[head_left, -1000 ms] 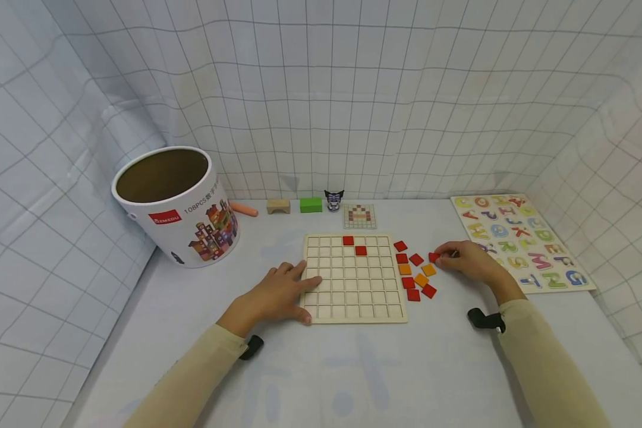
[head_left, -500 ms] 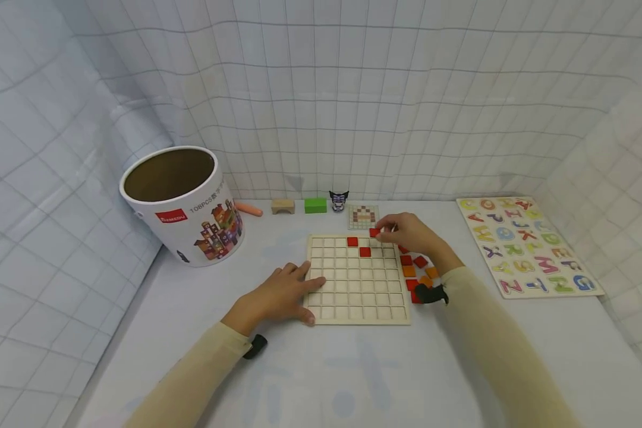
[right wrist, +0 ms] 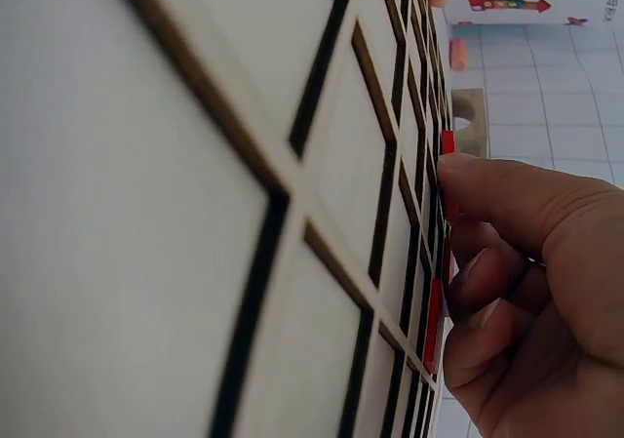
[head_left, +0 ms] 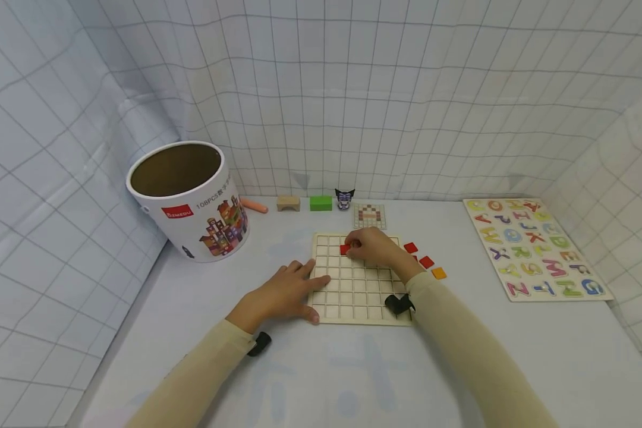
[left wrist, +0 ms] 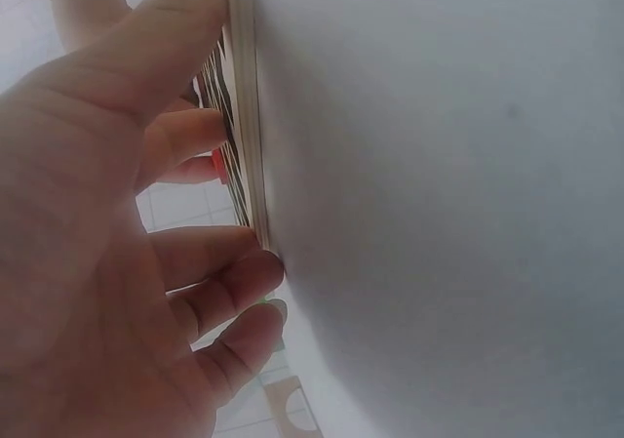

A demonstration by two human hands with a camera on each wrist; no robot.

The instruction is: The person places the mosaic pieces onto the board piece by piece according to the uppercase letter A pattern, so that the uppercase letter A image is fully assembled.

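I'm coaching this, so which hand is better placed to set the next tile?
Probably the right hand: it pinches a red tile over the board, while the left hand rests on the board's left edge, across from the loose tiles.

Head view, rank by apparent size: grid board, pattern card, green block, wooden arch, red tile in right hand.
1. Grid board
2. Pattern card
3. Green block and wooden arch: too alike to rank
4. Red tile, partly covered by right hand
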